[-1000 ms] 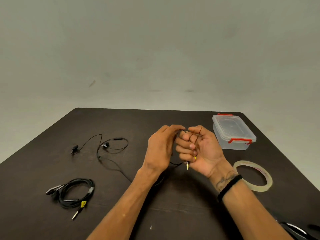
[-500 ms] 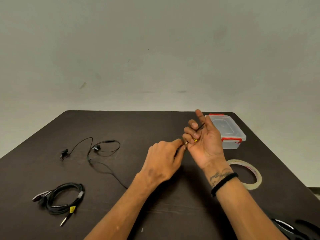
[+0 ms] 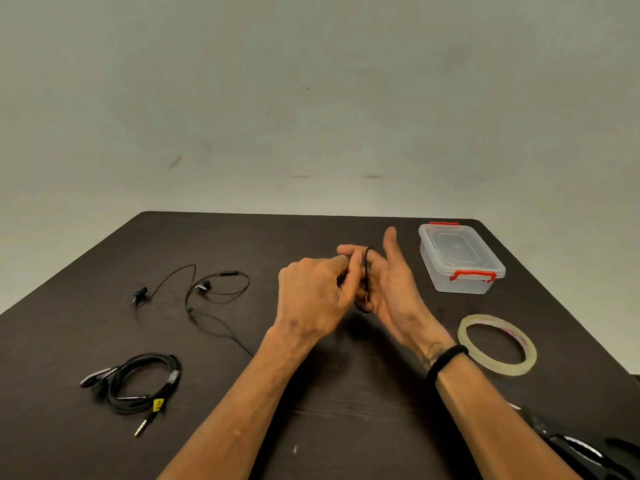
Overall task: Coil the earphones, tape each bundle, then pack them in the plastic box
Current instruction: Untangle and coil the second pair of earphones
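A thin black earphone cable lies spread on the dark table, its buds at the left and its line running under my left forearm. Its plug end loops around the fingers of my right hand, which stands upright, palm to the left. My left hand pinches the cable against those fingers. A second earphone set, coiled, with a yellow tag by its plug, rests near the table's left front. The clear plastic box with red clips sits lid-on at the back right. A roll of clear tape lies flat beside my right wrist.
Dark objects, possibly scissors, lie at the table's front right corner, partly cut off by the frame. The table's far edge meets a plain grey wall.
My left hand has swung up and over my right fingers, laying a turn of the cable around them. The loose cable on the table has been drawn in a little.
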{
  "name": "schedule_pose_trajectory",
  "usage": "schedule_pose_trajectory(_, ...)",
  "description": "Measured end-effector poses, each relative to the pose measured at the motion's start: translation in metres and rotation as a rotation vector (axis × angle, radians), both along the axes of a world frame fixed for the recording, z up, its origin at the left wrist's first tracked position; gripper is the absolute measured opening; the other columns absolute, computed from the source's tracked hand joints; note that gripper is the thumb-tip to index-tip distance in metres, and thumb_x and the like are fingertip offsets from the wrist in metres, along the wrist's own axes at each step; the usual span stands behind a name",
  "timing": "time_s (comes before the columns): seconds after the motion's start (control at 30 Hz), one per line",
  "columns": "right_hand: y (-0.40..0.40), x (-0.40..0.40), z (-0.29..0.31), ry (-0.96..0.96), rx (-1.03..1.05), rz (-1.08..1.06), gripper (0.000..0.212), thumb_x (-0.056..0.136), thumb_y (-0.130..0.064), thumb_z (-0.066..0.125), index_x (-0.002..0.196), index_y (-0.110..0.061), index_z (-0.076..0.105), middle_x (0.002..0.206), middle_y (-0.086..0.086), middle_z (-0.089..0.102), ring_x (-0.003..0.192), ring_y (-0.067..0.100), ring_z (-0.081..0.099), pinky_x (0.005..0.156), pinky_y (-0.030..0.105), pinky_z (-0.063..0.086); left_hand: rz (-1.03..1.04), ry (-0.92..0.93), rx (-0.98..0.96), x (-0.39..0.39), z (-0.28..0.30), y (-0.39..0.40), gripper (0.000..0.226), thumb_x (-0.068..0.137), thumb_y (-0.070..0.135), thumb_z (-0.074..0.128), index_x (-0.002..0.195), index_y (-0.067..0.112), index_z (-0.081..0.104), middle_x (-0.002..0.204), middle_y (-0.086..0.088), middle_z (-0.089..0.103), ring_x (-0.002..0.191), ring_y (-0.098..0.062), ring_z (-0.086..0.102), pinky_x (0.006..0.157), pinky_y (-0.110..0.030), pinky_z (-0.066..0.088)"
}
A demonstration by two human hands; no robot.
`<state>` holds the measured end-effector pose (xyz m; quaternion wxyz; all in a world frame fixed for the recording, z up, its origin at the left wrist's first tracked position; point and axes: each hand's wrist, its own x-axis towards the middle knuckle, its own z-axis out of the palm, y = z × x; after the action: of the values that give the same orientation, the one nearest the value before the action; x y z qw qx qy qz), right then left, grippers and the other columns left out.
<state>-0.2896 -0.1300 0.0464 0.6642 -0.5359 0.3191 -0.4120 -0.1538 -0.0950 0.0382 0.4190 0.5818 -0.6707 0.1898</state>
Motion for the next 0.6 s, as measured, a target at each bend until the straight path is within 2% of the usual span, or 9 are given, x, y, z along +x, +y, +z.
schedule_pose_trajectory(0.07,0.007,0.006,-0.001,0.095,-0.035,0.071,0.092,0.096,-0.082,0.011,0.096,-0.009,0.067,0.075,0.009,0.050,0.059,0.016,0.034,0.058,0.037,0.018,0.011,0.038,-0.051,0.003,0.002,-0.001,0.058,0.107,0.048,0.047,0.055,0.021,0.046,0.043,0.010,0.040,0.038,-0.013,0.040,0.042,-0.026,0.029)
schedule_pose_trajectory(0.13,0.012,0.010,-0.001,0.139,-0.019,0.144,0.092,0.095,-0.083,0.008,0.081,-0.014,0.066,0.071,0.010,0.053,0.057,0.017,0.036,0.057,0.035,0.022,0.024,0.056,-0.082,0.006,0.004,-0.001,0.060,0.106,0.049,0.051,0.053,0.021,0.040,0.042,0.009,0.037,0.036,-0.013,0.038,0.041,-0.026,0.029)
schedule_pose_trajectory(0.2,0.014,0.013,-0.003,0.172,-0.005,0.196,0.095,0.093,-0.088,0.006,0.076,-0.018,0.068,0.068,0.008,0.057,0.056,0.015,0.041,0.056,0.032,0.029,0.001,0.090,-0.095,0.009,0.005,-0.002,0.061,0.105,0.049,0.054,0.053,0.020,0.039,0.041,0.008,0.038,0.036,-0.014,0.039,0.040,-0.027,0.031)
schedule_pose_trajectory(0.3,0.018,0.018,-0.007,0.157,0.029,0.261,0.096,0.085,-0.094,0.009,0.076,-0.019,0.068,0.063,0.002,0.053,0.054,0.011,0.041,0.058,0.031,0.031,-0.040,0.184,-0.074,0.013,0.005,-0.002,0.064,0.104,0.051,0.054,0.052,0.016,0.042,0.041,0.007,0.036,0.036,-0.016,0.038,0.040,-0.030,0.032)
schedule_pose_trajectory(0.43,0.017,0.022,-0.011,0.122,0.043,0.289,0.096,0.086,-0.094,0.012,0.068,-0.010,0.054,0.060,0.003,0.044,0.058,0.014,0.036,0.063,0.034,0.029,-0.131,0.291,-0.051,0.018,0.007,-0.005,0.065,0.105,0.052,0.053,0.051,0.016,0.042,0.041,0.006,0.036,0.037,-0.018,0.037,0.044,-0.025,0.026)
schedule_pose_trajectory(0.5,0.017,0.023,-0.011,0.099,0.030,0.289,0.090,0.083,-0.093,0.015,0.069,-0.012,0.049,0.059,0.002,0.039,0.060,0.015,0.036,0.066,0.034,0.031,-0.149,0.343,-0.051,0.021,0.007,-0.006,0.066,0.104,0.052,0.054,0.051,0.015,0.042,0.041,0.006,0.035,0.038,-0.017,0.035,0.045,-0.024,0.026)
schedule_pose_trajectory(0.6,0.018,0.025,-0.013,0.110,-0.012,0.286,0.083,0.085,-0.092,0.013,0.056,-0.020,0.043,0.058,0.002,0.046,0.061,0.016,0.044,0.073,0.037,0.036,-0.157,0.404,-0.063,0.022,0.005,-0.008,0.067,0.104,0.054,0.056,0.051,0.015,0.041,0.041,0.003,0.037,0.038,-0.019,0.037,0.043,-0.023,0.026)
